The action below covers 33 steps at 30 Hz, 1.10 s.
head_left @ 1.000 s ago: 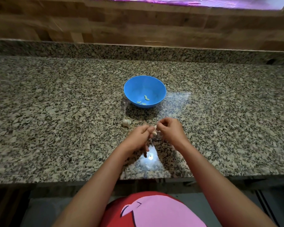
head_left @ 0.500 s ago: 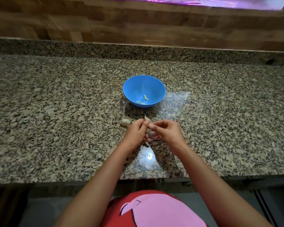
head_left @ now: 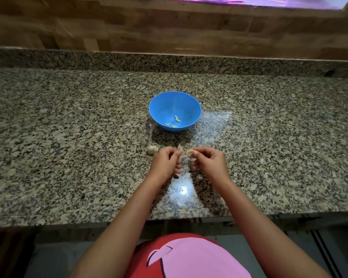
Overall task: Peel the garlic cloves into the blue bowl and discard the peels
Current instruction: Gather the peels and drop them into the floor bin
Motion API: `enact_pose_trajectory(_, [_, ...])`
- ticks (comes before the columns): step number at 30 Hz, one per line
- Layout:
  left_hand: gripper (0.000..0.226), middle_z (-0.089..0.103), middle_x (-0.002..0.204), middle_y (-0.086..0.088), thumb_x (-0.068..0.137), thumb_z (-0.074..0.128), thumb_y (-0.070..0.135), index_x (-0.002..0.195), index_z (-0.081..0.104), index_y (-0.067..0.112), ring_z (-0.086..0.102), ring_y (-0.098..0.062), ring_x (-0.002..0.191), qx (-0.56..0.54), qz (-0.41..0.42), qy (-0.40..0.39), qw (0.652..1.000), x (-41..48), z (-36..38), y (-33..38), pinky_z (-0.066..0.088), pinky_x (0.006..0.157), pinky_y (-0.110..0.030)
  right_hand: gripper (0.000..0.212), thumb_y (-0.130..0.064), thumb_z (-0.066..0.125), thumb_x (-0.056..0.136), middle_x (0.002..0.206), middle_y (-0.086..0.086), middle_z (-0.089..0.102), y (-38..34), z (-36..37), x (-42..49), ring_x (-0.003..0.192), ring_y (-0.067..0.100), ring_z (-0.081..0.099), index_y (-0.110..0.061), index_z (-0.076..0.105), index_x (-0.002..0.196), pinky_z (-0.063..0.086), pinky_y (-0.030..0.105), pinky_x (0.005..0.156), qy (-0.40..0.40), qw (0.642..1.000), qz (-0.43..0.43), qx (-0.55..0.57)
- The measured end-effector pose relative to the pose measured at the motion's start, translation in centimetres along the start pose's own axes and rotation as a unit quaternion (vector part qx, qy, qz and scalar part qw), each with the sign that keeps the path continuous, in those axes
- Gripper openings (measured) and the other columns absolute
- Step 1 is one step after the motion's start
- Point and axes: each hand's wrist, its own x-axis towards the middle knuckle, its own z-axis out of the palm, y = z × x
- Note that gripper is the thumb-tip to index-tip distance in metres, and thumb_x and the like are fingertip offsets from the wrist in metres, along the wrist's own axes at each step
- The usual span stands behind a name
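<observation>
- Both hands work at the near middle of the counter (head_left: 68, 137), close in front of the person, which keeps the small clove (head_left: 188, 151) under the eye and the scraps within reach
- The blue bowl (head_left: 195, 105) stands just beyond the hands, on the far side; judged to be set there so a bared clove can be dropped in with a short reach
- Three peeled cloves (head_left: 177, 118) lie at the bottom of the bowl, so the task is under way, not finished
- A garlic head (head_left: 153, 149), part broken, rests on the counter just left of the left hand (head_left: 165, 161), apparently kept near as the supply
- Left hand: fingers curled tight, thumb and fingertips (head_left: 176, 153) pinching a papery flap of skin (head_left: 180, 147) that sticks up above them
- Right hand (head_left: 209, 163): fingers curled, thumb and fingertips (head_left: 197, 151) pinching the clove at its right end
- The hands sit a little apart with the clove bridging the gap; judged a pull to strip the skin
- Whether the skin has come fully free cannot be told, the detail being too small
</observation>
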Motion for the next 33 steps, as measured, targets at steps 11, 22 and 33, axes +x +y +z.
enact_pose_trajectory(11, [0.018,0.067,0.096,0.000,0.090,0.062,0.022,0.104,0.066,0.011,0.062,-0.012,0.080,0.176,-0.002,0.028,0.984,0.7,0.5,1.0,0.042,0.057,-0.011,0.013,-0.005,0.063,0.086,0.097,0.008,0.071,0.3,-0.1,5.7,0.083,0.017,0.066,-0.008,0.072,0.094,0.056,0.033,0.079,0.075,0.977,0.036,-0.197])
enact_pose_trajectory(22, [0.010,0.070,0.088,0.000,0.085,0.066,0.010,0.087,0.069,0.019,0.066,-0.016,0.085,0.020,-0.041,0.112,0.993,-1.8,-0.7,0.2,0.055,0.085,-0.036,0.010,-0.002,0.057,0.090,0.073,0.007,0.063,-1.5,1.8,-0.3,0.056,0.013,0.059,-0.007,0.064,0.085,0.050,0.021,0.051,-0.048,0.995,0.081,0.032])
enact_pose_trajectory(33, [0.012,0.064,0.081,0.000,0.089,0.057,-0.002,0.098,0.065,-0.002,0.060,-0.009,0.067,-0.230,-0.093,0.386,0.888,-16.8,-12.2,-4.8,0.052,0.058,-0.012,0.014,0.003,0.052,0.089,0.071,0.010,0.061,-1.7,17.2,-10.8,0.047,0.009,0.059,-0.004,0.061,0.080,0.048,0.019,0.043,-0.283,0.949,0.135,0.039])
